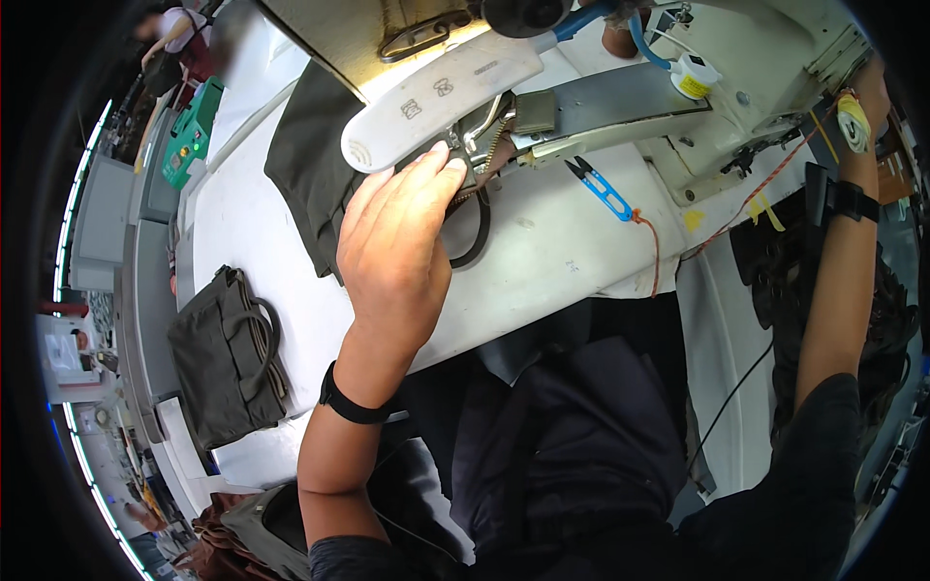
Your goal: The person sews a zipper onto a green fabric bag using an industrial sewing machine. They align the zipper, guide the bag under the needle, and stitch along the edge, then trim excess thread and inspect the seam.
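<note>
My left hand (397, 228) has its fingers together on a dark olive fabric piece (310, 165) with a zipper (494, 145) and a black loop handle (480, 237), pressed under the head of a sewing machine (727, 116). Its fingertips sit beside the presser foot, just below a white elongated cover (441, 97). My right hand (867, 97) is raised at the far right by the machine's end, near a yellowish cloth wrapping (852, 121); its fingers are mostly hidden. Blue thread snips (605, 189) with an orange cord lie on the white worktable (523, 271) right of my left hand.
A folded olive bag (228, 358) lies on the table's left part. A green machine (189, 136) stands beyond at upper left, near another person (179, 34). Brown and grey bags (242, 533) are piled at lower left. A dark pile (891, 310) is right of my right arm.
</note>
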The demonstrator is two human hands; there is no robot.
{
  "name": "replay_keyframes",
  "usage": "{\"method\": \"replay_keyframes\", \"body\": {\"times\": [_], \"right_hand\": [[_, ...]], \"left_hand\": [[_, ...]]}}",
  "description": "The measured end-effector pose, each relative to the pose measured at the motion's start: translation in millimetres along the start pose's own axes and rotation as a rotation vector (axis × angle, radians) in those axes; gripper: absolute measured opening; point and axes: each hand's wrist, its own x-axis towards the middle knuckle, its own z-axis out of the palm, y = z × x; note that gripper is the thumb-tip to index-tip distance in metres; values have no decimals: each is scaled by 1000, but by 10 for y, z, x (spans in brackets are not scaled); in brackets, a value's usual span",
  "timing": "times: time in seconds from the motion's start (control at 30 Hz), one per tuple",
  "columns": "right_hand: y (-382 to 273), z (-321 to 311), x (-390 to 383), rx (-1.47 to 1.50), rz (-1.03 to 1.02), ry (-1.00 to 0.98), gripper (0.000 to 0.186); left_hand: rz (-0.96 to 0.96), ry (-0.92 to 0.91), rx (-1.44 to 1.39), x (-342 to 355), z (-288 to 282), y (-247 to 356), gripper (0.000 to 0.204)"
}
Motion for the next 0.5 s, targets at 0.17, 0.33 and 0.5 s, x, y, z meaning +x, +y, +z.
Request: {"method": "replay_keyframes", "body": {"times": [0.17, 0.33, 0.5], "right_hand": [[57, -2, -2, 63, 99, -14, 44], [272, -284, 58, 293, 44, 40, 38], [-534, -536, -1509, 471, -250, -48, 32]], "left_hand": [[-44, 21, -46, -33, 44, 0, 46], [-96, 60, -120, -74, 39, -13, 46], [-80, 95, -141, -146, 121, -103, 44]]}}
